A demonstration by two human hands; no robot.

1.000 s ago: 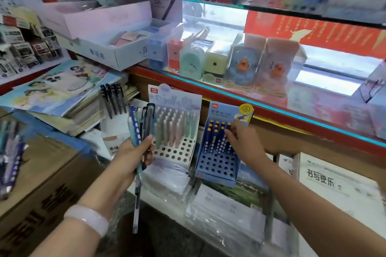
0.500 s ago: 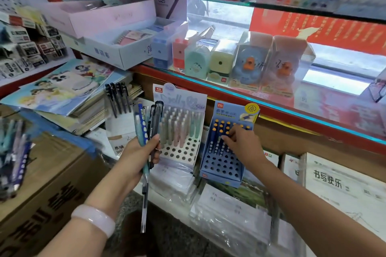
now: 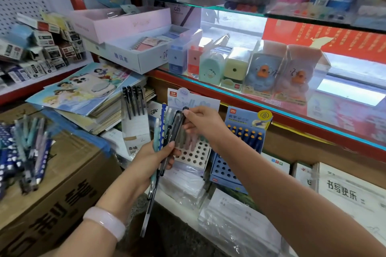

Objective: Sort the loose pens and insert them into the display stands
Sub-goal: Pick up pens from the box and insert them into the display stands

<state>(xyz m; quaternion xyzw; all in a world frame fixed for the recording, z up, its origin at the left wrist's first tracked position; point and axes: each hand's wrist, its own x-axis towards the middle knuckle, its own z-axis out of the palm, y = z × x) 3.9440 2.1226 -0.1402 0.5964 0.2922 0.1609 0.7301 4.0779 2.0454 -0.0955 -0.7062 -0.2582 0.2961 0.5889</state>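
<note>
Head view. The left hand (image 3: pixel 153 157) grips a bundle of pens (image 3: pixel 165 140), about five though overlap hinders counting. The right hand (image 3: pixel 201 124) pinches the top of a dark pen (image 3: pixel 176 126) in that bundle, at 12 o'clock from the left hand. Step in hand, as judged: picking one pen out. The next move calls for matching it to a stand. Three stands show: white stand (image 3: pixel 193 152), blue stand (image 3: pixel 234 165) at 3 o'clock, and one with four black pens (image 3: pixel 133 102) at 10 o'clock. More loose pens (image 3: pixel 27 152) lie on a cardboard box (image 3: pixel 69 173) at 9 o'clock.

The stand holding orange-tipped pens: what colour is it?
Blue stand, with round holes, seen in the head view.
</note>
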